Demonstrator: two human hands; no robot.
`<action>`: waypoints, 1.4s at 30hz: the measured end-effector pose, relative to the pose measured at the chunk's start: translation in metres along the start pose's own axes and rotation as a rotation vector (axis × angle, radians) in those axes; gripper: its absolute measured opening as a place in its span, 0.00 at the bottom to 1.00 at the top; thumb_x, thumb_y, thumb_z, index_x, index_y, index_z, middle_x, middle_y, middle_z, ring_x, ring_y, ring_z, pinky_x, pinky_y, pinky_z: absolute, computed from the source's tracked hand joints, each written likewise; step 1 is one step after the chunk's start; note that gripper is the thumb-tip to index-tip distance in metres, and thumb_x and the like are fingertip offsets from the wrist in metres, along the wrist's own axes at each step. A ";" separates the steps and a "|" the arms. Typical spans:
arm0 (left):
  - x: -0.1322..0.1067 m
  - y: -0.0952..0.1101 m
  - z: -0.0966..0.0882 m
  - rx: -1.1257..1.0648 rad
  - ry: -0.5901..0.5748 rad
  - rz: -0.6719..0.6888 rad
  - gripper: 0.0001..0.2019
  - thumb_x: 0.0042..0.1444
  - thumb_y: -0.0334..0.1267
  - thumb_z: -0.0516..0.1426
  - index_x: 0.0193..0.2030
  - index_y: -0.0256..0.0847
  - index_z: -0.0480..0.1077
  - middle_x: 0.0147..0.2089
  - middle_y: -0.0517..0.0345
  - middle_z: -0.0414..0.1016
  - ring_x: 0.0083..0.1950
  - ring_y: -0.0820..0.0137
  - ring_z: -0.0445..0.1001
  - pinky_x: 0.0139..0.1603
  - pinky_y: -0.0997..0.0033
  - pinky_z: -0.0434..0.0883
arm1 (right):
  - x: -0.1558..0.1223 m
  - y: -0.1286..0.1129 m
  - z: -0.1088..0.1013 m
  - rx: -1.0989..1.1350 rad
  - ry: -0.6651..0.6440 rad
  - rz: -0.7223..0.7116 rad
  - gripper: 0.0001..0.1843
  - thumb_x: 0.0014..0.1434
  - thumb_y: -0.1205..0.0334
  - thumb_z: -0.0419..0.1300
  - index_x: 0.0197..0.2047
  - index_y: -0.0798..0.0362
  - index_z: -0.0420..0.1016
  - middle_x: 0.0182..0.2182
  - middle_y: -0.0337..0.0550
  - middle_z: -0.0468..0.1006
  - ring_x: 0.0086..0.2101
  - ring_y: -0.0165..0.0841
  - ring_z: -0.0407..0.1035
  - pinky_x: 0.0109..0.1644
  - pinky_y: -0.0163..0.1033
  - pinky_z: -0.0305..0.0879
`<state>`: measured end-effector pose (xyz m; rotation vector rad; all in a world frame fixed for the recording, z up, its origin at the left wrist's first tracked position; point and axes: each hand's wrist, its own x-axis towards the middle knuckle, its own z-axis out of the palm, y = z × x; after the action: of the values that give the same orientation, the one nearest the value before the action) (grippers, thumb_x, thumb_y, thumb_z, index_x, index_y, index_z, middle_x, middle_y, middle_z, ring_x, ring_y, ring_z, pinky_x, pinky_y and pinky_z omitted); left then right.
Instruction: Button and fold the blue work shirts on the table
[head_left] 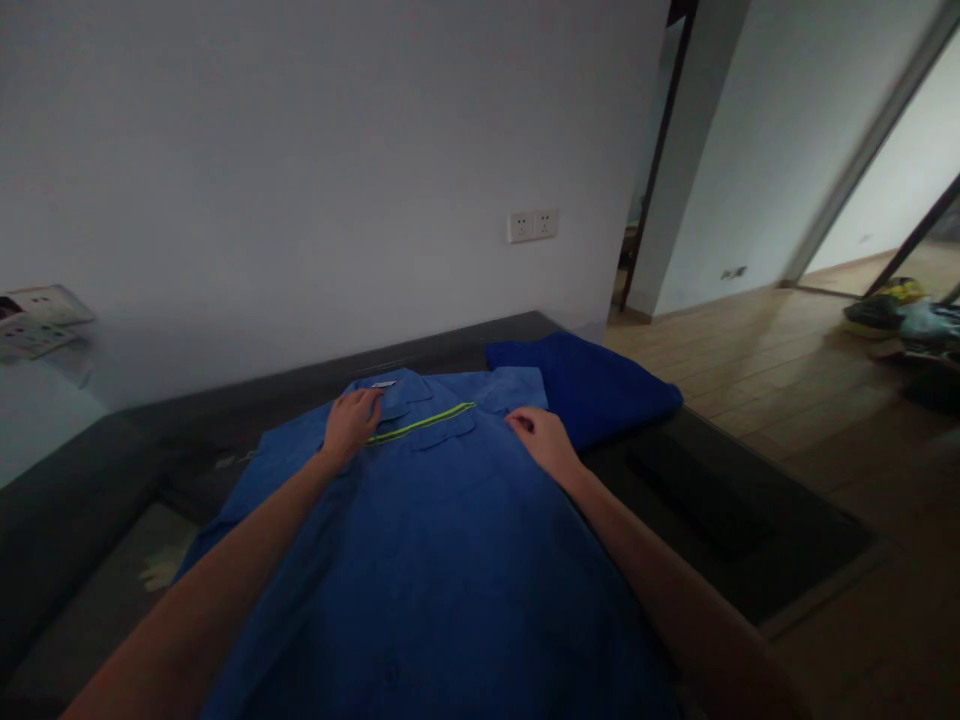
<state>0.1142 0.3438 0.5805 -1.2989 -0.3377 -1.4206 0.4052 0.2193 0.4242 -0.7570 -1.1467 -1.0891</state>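
A blue work shirt [457, 520] with a yellow-green stripe [420, 424] across its chest lies spread out in front of me. Its collar end, with a small white label [384, 384], points away from me. My left hand [351, 428] is closed on the cloth at the left shoulder, close to the label. At the right side of the shirt, my right hand [546, 442] pinches the fabric with curled fingers. Shadow darkens the near part of the garment.
A folded darker blue cloth [600, 385] lies behind my right hand on the dark table [795, 510]. A black flat object [697, 490] is at the right. The wall carries sockets [533, 225]. Bags [900, 310] sit on the wooden floor [720, 350].
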 end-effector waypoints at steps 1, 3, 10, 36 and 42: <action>0.016 0.022 0.003 -0.058 -0.035 0.030 0.18 0.63 0.38 0.43 0.53 0.40 0.68 0.53 0.49 0.72 0.55 0.61 0.68 0.59 0.60 0.59 | 0.005 0.005 -0.007 -0.045 0.023 0.053 0.13 0.62 0.63 0.52 0.40 0.50 0.78 0.38 0.41 0.80 0.38 0.32 0.73 0.43 0.35 0.64; 0.046 0.070 0.009 -0.186 -0.125 0.078 0.16 0.61 0.36 0.45 0.51 0.41 0.69 0.53 0.49 0.72 0.55 0.61 0.69 0.59 0.60 0.59 | 0.012 0.014 -0.020 -0.158 0.072 0.178 0.12 0.62 0.60 0.52 0.40 0.49 0.78 0.38 0.42 0.80 0.39 0.35 0.73 0.42 0.36 0.64; 0.124 0.228 0.053 -0.358 -0.201 0.162 0.16 0.63 0.34 0.45 0.54 0.43 0.66 0.54 0.52 0.72 0.55 0.67 0.70 0.56 0.69 0.63 | 0.018 0.034 -0.022 -0.441 0.078 0.356 0.16 0.66 0.53 0.48 0.42 0.52 0.73 0.39 0.49 0.78 0.39 0.41 0.75 0.39 0.41 0.65; 0.163 0.217 0.056 -1.079 -0.308 -0.253 0.12 0.54 0.30 0.50 0.44 0.37 0.69 0.42 0.52 0.74 0.40 0.72 0.74 0.43 0.71 0.71 | 0.056 0.031 -0.001 -0.129 0.184 0.316 0.09 0.60 0.54 0.55 0.40 0.50 0.69 0.33 0.41 0.77 0.36 0.35 0.71 0.36 0.36 0.60; 0.124 0.120 0.030 -1.265 -0.270 -0.399 0.14 0.50 0.36 0.50 0.43 0.40 0.68 0.30 0.61 0.69 0.28 0.77 0.69 0.31 0.78 0.71 | 0.049 -0.015 0.027 -0.115 0.164 -0.179 0.05 0.61 0.64 0.55 0.41 0.52 0.67 0.37 0.42 0.75 0.38 0.32 0.68 0.41 0.36 0.61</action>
<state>0.2583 0.2628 0.6401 -2.5563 0.2205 -1.8660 0.3839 0.2257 0.4779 -0.6496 -1.0336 -1.3519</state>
